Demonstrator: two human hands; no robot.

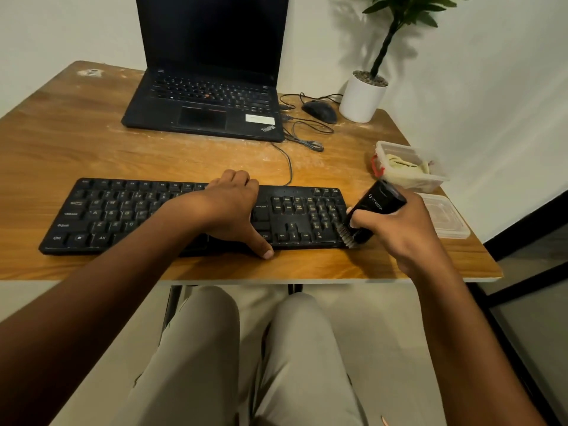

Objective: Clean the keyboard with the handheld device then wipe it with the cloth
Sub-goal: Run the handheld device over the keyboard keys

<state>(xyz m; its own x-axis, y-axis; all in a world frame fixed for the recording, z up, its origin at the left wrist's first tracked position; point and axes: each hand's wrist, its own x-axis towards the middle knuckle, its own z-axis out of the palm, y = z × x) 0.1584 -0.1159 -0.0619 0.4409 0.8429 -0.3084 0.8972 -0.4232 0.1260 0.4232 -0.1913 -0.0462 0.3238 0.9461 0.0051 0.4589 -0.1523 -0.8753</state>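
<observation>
Two hands at desk's (76,124) front edge: left hand (230,207) lies flat, fingers spread, mid-keyboard (129,213). Right hand (402,229) grips black device (379,204), brush on kbd's right end. Cloth (402,164) in tub (430,179), right edge. Laptop (209,103) marked "ThinkPad".
</observation>
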